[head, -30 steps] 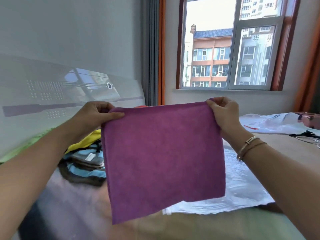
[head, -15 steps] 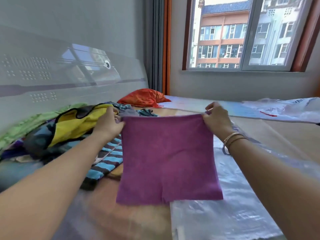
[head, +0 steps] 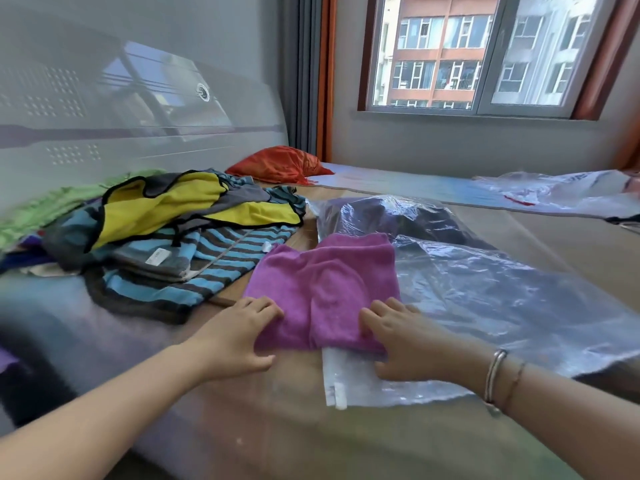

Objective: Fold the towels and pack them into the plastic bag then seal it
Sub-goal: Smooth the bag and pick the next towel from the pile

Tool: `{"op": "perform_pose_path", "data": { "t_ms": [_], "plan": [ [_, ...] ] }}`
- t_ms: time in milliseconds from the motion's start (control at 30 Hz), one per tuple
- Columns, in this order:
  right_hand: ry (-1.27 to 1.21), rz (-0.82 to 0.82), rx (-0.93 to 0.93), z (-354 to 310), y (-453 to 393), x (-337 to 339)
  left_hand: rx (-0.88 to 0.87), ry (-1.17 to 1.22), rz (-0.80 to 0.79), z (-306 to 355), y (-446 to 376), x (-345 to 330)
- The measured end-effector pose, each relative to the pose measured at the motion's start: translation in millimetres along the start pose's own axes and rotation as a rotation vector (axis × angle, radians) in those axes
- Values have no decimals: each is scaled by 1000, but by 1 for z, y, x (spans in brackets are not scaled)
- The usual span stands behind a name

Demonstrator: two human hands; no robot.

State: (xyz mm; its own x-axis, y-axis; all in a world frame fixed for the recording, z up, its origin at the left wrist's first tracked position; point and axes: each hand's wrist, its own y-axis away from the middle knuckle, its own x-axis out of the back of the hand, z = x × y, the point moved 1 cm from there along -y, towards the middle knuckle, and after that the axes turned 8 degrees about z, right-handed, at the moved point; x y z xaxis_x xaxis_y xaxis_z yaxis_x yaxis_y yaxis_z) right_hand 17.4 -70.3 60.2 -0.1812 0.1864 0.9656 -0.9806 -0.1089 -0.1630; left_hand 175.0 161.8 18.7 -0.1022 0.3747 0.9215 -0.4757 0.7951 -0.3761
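A purple towel (head: 325, 282) lies spread on the bed, its right part over a clear plastic bag (head: 502, 299). My left hand (head: 239, 337) grips the towel's near left corner, fingers curled over the edge. My right hand (head: 405, 341) grips the near right corner, on top of the bag. The bag's white zip strip (head: 334, 379) shows between my hands. Dark folded cloth (head: 415, 216) sits inside the bag at its far end.
A loose pile of towels (head: 180, 230), striped blue, yellow and green, lies to the left against the grey headboard (head: 104, 126). An orange cloth (head: 280, 164) sits at the back. A second plastic bag (head: 561, 192) lies far right, below the window.
The purple towel was held up in the air by its top corners. Both hands have brought it down and toward me, laying it flat across the bed and the bag.
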Motion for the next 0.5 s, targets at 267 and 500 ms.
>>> {"op": "perform_pose_path", "data": {
  "t_ms": [267,500],
  "plan": [
    [-56,304,-145,14,6,-9,61,-335,99,5,-4,-22],
    [-507,290,-159,39,19,24,196,-29,186,7,-3,27]
  ]
}}
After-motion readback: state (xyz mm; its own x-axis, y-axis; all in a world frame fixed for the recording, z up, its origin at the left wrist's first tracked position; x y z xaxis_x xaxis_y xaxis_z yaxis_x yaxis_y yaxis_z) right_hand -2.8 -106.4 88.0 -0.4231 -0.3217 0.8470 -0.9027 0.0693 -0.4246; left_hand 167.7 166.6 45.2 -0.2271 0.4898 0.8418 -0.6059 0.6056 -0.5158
